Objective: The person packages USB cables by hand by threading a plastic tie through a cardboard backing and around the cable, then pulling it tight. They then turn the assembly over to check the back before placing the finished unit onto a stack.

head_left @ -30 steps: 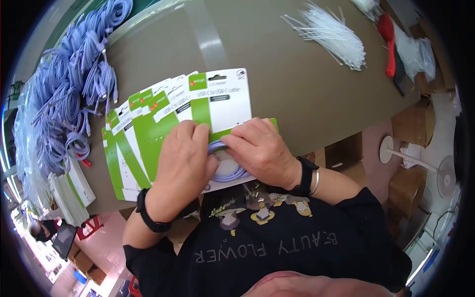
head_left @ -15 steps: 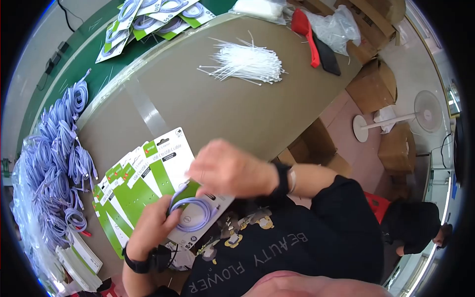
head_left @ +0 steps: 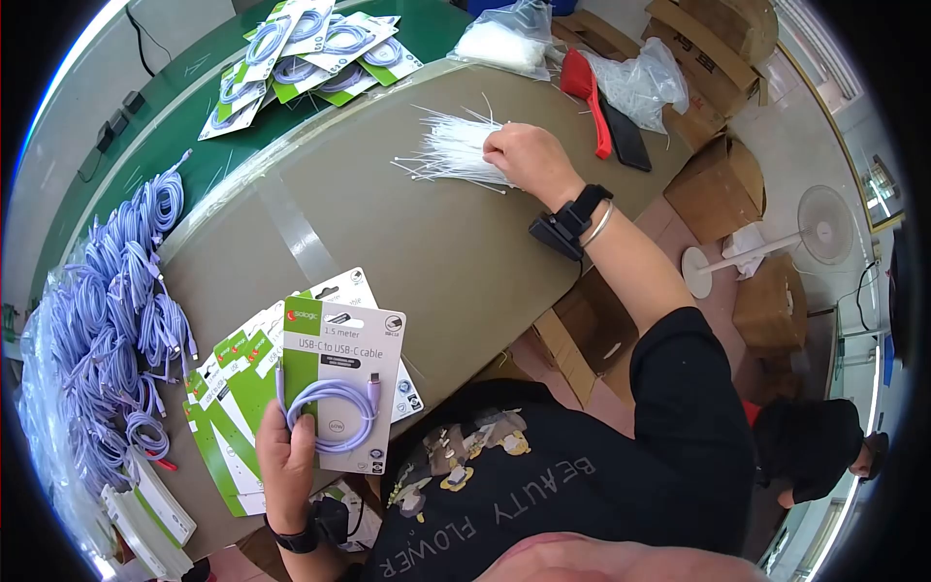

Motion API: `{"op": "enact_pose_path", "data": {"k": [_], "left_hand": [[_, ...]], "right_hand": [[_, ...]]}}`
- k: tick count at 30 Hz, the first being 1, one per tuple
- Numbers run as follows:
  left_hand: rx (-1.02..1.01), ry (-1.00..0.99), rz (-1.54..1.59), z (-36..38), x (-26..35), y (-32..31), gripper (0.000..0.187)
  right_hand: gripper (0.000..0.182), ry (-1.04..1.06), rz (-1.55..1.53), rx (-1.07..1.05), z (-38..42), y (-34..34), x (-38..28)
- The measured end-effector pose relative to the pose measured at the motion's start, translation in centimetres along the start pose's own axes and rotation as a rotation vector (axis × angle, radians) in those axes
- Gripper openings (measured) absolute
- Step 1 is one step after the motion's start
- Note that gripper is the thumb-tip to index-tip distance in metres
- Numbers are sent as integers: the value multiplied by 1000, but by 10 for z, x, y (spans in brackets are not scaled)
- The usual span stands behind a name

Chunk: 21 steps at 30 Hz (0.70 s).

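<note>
My left hand (head_left: 287, 464) holds a green and white packaging card (head_left: 341, 359) with a coiled purple USB cable (head_left: 333, 405) on its front, raised above the table's near edge. My right hand (head_left: 525, 158) is stretched out to the far side and rests on a heap of white cable ties (head_left: 454, 148), fingers curled into them. Under the held card lies a fanned stack of several blank green and white cards (head_left: 240, 380).
A big pile of loose purple cables (head_left: 107, 301) fills the left of the brown table (head_left: 388, 233). Finished carded cables (head_left: 310, 48) lie on the green surface behind. A red-handled tool (head_left: 590, 85) and plastic bags sit far right; cardboard boxes and a fan stand on the floor.
My right hand has left the card and reached across the table to the cable ties. My left hand has lifted the card with the cable upright.
</note>
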<state>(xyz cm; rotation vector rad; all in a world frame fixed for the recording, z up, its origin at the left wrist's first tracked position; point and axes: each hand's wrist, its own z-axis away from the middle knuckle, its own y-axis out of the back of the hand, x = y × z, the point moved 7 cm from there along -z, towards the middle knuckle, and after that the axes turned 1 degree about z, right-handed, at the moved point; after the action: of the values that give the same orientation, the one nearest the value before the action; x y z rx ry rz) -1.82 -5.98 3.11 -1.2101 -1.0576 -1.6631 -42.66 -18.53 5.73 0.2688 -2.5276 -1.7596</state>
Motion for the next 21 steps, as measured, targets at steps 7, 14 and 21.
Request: {"op": "enact_pose_path", "data": {"k": [7,14,21], "left_hand": [[59,-5,154,3,-2,2,18],[310,-111,493,6,-15,6,24],[-103,-343,1111,-1,4,-14,32]], "right_hand": [[12,-219,-400,-31,-3,8,16],[12,-541,-1298,-40,-3,27,-8],[11,-408,-1777,-317,18,33,-129]]}}
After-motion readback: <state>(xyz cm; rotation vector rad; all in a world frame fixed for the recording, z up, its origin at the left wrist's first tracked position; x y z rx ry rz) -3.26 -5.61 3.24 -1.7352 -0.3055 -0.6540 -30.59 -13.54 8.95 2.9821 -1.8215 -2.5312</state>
